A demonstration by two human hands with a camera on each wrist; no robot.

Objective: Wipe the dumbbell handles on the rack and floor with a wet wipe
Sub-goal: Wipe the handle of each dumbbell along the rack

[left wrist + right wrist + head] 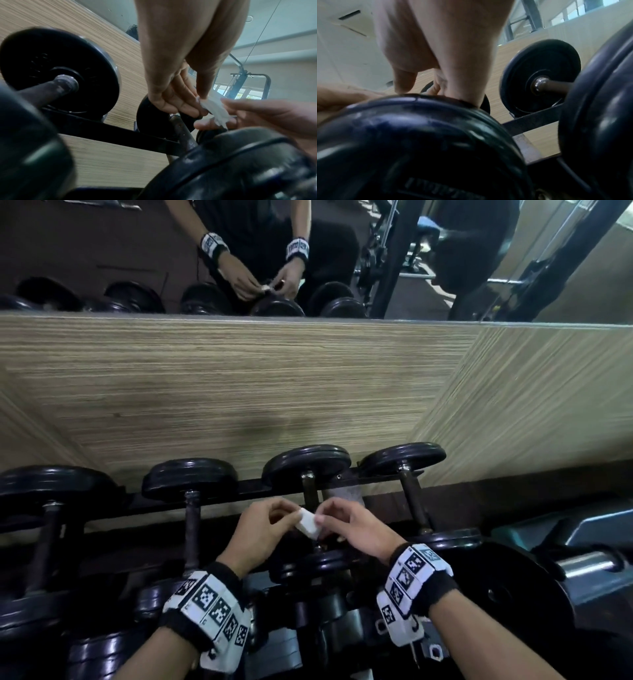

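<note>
A black metal rack point(260, 487) against the wood-grain wall panel point(239, 385) carries black round-plate dumbbells point(190, 477), their dark handles point(191, 529) running from the person toward the wall. Above the third handle, the left hand point(263, 529) and right hand point(356, 529) each pinch one end of a small folded white wet wipe point(309, 523), which lies crosswise between them.
</note>
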